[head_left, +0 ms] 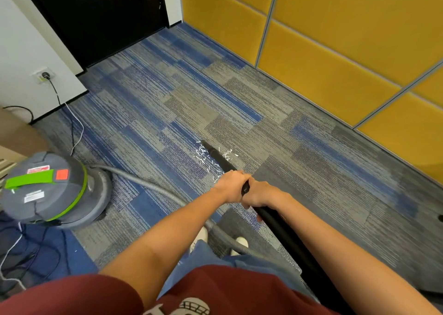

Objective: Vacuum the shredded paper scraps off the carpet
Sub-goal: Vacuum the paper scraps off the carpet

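Observation:
White shredded paper scraps (203, 157) lie scattered on the blue-grey carpet (299, 146) around the tip of a black vacuum wand (219, 157). The wand slants from lower right up to the middle of the floor, its nozzle touching the carpet among the scraps. My left hand (231, 186) grips the wand further forward, and my right hand (260, 194) grips it just behind, the two hands touching. A grey ribbed hose (153, 186) runs from the wand back to the grey and green canister vacuum (50, 190) at the left.
Yellow padded wall panels (335, 50) line the right side. A black door (107, 14) stands at the far end. A power cord (72, 127) runs from a wall socket (44, 75) to the canister. Tangled cables (28, 254) lie at lower left. My feet (239, 242) stand below the hands.

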{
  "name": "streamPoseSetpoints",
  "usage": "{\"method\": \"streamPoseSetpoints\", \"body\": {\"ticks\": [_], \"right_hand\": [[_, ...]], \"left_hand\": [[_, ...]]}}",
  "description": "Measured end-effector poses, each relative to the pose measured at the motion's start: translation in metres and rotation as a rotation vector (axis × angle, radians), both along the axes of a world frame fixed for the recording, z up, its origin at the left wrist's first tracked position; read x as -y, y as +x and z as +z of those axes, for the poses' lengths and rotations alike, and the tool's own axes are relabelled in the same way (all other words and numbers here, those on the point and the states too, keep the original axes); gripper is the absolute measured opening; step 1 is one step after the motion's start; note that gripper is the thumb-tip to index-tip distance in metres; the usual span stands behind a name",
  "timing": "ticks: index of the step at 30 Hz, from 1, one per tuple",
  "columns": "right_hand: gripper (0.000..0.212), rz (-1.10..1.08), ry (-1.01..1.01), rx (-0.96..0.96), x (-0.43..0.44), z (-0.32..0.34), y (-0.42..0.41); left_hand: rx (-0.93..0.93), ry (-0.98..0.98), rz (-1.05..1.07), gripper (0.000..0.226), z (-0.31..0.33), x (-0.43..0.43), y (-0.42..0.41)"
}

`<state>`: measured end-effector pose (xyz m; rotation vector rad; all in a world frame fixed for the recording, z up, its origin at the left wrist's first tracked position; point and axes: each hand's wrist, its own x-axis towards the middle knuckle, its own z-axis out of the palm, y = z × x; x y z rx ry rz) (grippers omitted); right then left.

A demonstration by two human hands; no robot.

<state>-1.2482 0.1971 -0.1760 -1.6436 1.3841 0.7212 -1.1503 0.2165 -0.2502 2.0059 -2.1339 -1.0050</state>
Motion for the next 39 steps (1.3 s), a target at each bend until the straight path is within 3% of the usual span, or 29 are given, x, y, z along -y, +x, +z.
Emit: {"method": "streamPoseSetpoints", "body": {"ticks": [12,21,28,32,39], "right_hand": [[0.051,0.021,-0.052,0.041,-0.005,0.000,0.010],[0.052,0.021,-0.052,0.036,-0.004,-0.003,0.014],[0.053,-0.001,-0.042,-0.015,0.002,0.003,-0.006],[0.042,-0.047,-0.066,-0.048,0.010,0.010,-0.023],[0.043,-0.113,-0.060,-0.054,0.014,0.018,-0.061]], "left_hand": [[-0.042,0.006,0.106,0.056,-0.001,-0.011,0.012],[-0.074,0.014,0.145,0.038,-0.007,-0.012,0.014],[-0.059,-0.021,0.068,0.037,-0.005,0.000,-0.006],[-0.087,-0.041,0.019,0.044,0.005,0.010,-0.021],[-0.092,-0.049,-0.098,0.059,0.013,0.022,-0.057]]}}
